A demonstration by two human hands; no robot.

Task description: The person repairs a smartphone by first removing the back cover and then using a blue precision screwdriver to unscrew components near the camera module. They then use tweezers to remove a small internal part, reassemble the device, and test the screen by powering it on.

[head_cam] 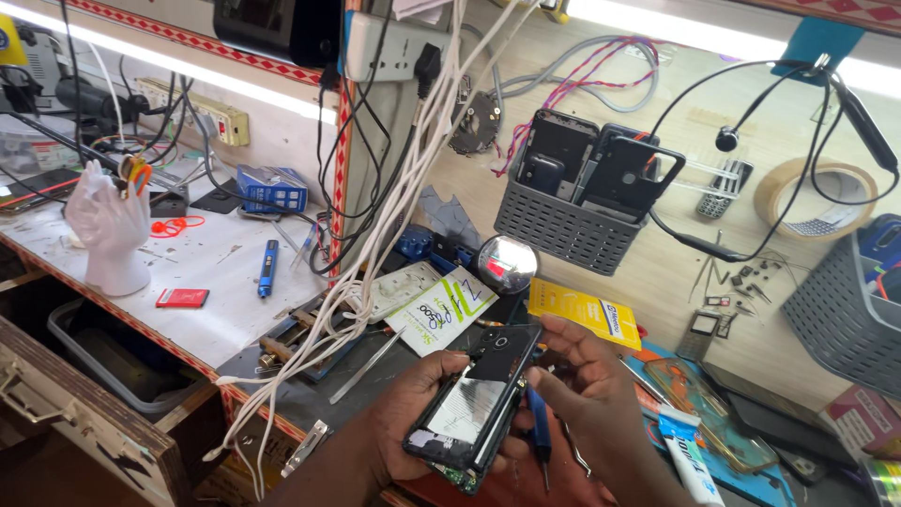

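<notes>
Head view: an opened smartphone (476, 399) with its back cover off, silvery battery and dark frame exposed, sits tilted above the cluttered surface (225, 253). The left hand (413, 413) cradles it from below, fingers curled shut around its edge; the right hand (587, 376) pinches its upper side. Behind hang white cables (394, 188), a grey basket (572, 221) of phones and a tape roll (815, 195).

cluttered workbench (225, 258), blue screwdriver (267, 268), tweezers (367, 364), yellow packet (584, 311)
</notes>
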